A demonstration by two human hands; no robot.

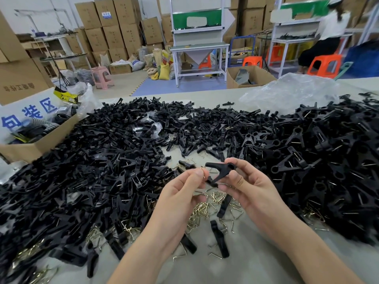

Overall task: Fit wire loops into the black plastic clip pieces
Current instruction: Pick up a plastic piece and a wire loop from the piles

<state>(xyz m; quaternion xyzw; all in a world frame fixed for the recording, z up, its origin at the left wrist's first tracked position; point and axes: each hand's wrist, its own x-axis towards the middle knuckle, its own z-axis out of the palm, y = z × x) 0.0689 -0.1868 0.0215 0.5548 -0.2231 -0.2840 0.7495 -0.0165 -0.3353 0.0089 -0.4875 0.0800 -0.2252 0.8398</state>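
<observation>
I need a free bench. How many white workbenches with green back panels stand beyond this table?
2. The middle workbench stands straight ahead, with nobody at it. The right workbench has a person at it. More may be hidden past the right edge.

Only readable bit: big blue 包装区 on the white sign (30,112) far left. Cardboard box (20,78) print's too blurry.
</observation>
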